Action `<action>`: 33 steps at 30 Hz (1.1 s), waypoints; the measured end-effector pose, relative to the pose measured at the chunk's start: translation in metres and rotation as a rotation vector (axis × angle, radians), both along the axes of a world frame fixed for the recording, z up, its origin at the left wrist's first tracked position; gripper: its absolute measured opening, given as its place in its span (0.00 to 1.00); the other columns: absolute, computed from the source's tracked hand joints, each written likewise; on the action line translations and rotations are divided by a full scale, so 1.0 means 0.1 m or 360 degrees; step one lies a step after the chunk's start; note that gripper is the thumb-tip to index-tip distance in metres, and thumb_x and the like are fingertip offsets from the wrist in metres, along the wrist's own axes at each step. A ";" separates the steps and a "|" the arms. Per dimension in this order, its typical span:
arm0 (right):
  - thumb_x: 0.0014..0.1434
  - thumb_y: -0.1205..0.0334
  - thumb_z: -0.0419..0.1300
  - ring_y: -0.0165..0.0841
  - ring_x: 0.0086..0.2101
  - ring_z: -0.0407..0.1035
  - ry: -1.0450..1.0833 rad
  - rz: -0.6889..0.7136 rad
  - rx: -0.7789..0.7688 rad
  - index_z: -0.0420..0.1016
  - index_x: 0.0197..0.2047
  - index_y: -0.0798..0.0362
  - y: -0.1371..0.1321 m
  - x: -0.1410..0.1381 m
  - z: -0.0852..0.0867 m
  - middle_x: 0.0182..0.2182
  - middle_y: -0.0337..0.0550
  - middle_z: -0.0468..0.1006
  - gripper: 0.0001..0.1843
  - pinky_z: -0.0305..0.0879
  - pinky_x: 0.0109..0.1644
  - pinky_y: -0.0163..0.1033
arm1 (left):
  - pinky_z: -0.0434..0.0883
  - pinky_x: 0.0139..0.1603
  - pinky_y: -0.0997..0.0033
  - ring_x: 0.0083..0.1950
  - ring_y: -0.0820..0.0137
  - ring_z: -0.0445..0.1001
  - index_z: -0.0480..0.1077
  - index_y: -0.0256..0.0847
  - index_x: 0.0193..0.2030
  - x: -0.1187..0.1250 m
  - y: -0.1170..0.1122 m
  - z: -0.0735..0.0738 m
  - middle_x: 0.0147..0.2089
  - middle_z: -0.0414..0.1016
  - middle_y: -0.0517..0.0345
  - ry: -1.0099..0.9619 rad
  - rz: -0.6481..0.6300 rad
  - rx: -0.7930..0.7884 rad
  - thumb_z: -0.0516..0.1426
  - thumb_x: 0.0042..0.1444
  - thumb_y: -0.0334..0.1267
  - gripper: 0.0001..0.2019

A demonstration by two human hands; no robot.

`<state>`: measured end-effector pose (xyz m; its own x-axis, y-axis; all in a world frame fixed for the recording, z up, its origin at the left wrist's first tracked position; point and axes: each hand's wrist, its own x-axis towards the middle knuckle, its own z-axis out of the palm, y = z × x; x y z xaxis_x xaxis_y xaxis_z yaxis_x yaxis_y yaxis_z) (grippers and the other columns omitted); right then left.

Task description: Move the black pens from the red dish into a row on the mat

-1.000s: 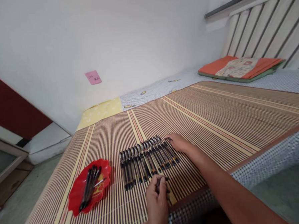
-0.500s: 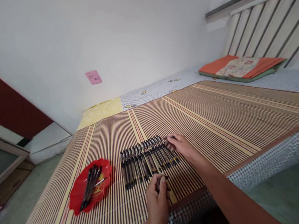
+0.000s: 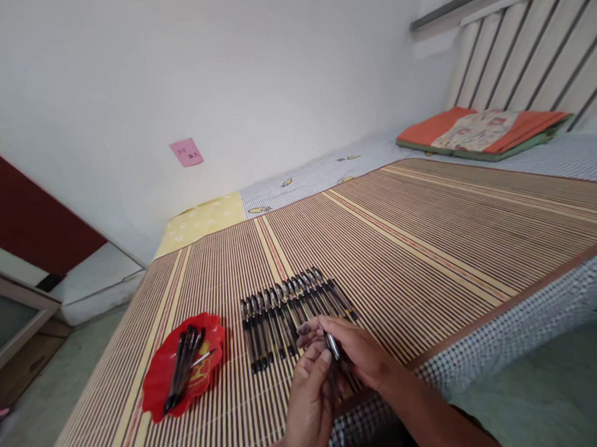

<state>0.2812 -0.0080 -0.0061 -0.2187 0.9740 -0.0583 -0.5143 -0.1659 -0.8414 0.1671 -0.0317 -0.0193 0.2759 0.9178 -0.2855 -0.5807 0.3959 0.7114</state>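
My left hand (image 3: 310, 386) and my right hand (image 3: 358, 350) meet at the near edge of the mat, their fingers closed around a black pen (image 3: 331, 346). A shiny silvery stretch of it shows between the fingers; the rest is hidden. Just beyond my hands lies a row of black pens (image 3: 268, 325), side by side, with clear barrels and the capped ends pointing away from me. My fingers cover the near ends of the pens on the right. Left of the row, a red scalloped plate (image 3: 154, 378) holds several dark pens (image 3: 183, 369) and a thin white-and-dark stick (image 3: 201, 358).
A striped bamboo mat (image 3: 421, 264) covers the bed, over a checked sheet (image 3: 466, 361) that hangs down the front. Folded orange and green bedding (image 3: 484, 132) lies at the back right, near a white radiator (image 3: 534, 44). A pink note (image 3: 186, 152) is on the wall.
My right hand has come back from the far right end of the pen row, down and left to my left hand. Both now hold the pen together.
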 end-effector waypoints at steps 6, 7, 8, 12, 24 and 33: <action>0.62 0.46 0.57 0.42 0.48 0.75 -0.0101 0.0000 0.0109 0.80 0.47 0.54 -0.04 0.01 0.05 0.45 0.51 0.82 0.22 0.63 0.59 0.51 | 0.70 0.35 0.79 0.36 0.73 0.76 0.76 0.38 0.42 0.02 -0.04 0.07 0.39 0.78 0.55 -0.0001 -0.0012 0.0016 0.71 0.44 0.38 0.18; 0.63 0.46 0.55 0.42 0.48 0.74 -0.0144 0.0004 0.0129 0.80 0.48 0.54 -0.05 0.01 0.07 0.45 0.51 0.81 0.22 0.63 0.59 0.51 | 0.71 0.38 0.77 0.40 0.70 0.77 0.76 0.38 0.42 0.02 -0.04 0.08 0.41 0.78 0.54 0.0008 -0.0008 0.0005 0.71 0.44 0.38 0.18; 0.64 0.47 0.54 0.41 0.49 0.74 -0.0198 0.0007 0.0142 0.79 0.48 0.54 -0.07 0.02 0.10 0.46 0.50 0.81 0.22 0.63 0.59 0.50 | 0.72 0.40 0.75 0.42 0.69 0.77 0.75 0.39 0.43 0.03 -0.05 0.10 0.43 0.78 0.53 0.0018 -0.0007 -0.0005 0.71 0.43 0.38 0.19; 0.65 0.45 0.51 0.40 0.50 0.73 -0.0399 -0.0023 0.0186 0.80 0.48 0.52 -0.08 0.01 0.21 0.47 0.48 0.81 0.24 0.63 0.59 0.48 | 0.71 0.37 0.75 0.39 0.70 0.76 0.75 0.39 0.42 0.04 -0.05 0.15 0.42 0.78 0.54 0.0107 0.0046 -0.0035 0.72 0.40 0.40 0.22; 0.56 0.60 0.61 0.32 0.32 0.70 -0.0979 -0.0238 0.0346 0.75 0.36 0.52 -0.06 0.20 0.19 0.28 0.37 0.75 0.06 0.65 0.37 0.36 | 0.68 0.32 0.78 0.29 0.74 0.72 0.68 0.40 0.32 -0.07 0.03 0.10 0.27 0.73 0.64 0.0846 0.0473 0.0375 0.70 0.43 0.43 0.16; 0.58 0.60 0.59 0.32 0.33 0.70 -0.0952 -0.0222 0.0362 0.76 0.36 0.53 -0.02 0.24 0.14 0.29 0.38 0.75 0.07 0.64 0.38 0.36 | 0.70 0.32 0.77 0.31 0.73 0.73 0.70 0.39 0.37 -0.03 0.04 -0.01 0.32 0.76 0.59 0.0769 0.0398 0.0435 0.68 0.46 0.45 0.17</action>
<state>0.3053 -0.0100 0.0076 -0.0833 0.9933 0.0798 0.0499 0.0841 -0.9952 0.1637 -0.0279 -0.0198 -0.0597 0.9958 -0.0694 -0.2188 0.0548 0.9742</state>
